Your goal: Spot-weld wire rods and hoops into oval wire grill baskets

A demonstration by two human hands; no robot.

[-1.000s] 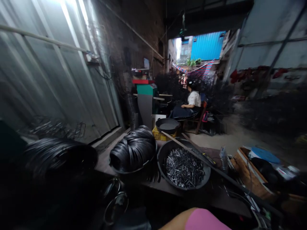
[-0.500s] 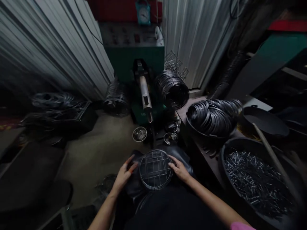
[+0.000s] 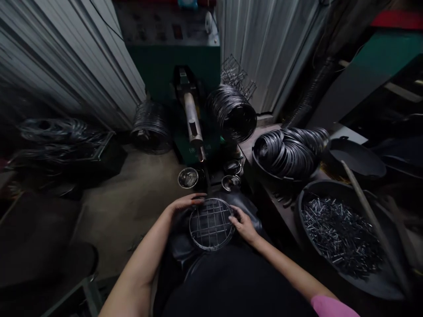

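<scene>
A round wire rack (image 3: 211, 224) with a grid of crossed rods lies on the dark-clad lap. My right hand (image 3: 243, 223) grips its right rim between thumb and fingers. At the upper left rim is my left hand (image 3: 189, 201), its fingers stretched out along the far edge and not wrapped round it. Ahead of the rack stands a green machine (image 3: 175, 57) with a metal arm (image 3: 193, 116) pointing down towards me. Small round bowls (image 3: 188, 178) with metal bits sit below the arm's tip.
Coiled wire rings (image 3: 233, 113) hang right of the arm, more (image 3: 151, 127) to the left. A basin of rings (image 3: 289, 152) and a large tub of short metal rods (image 3: 343, 237) with a stick stand at the right. A crate of wire parts (image 3: 109, 154) is at the left.
My left hand has moved up and right, from beside the rack's left edge to its upper left rim. The right hand stays on the right rim. The view has shifted slightly.
</scene>
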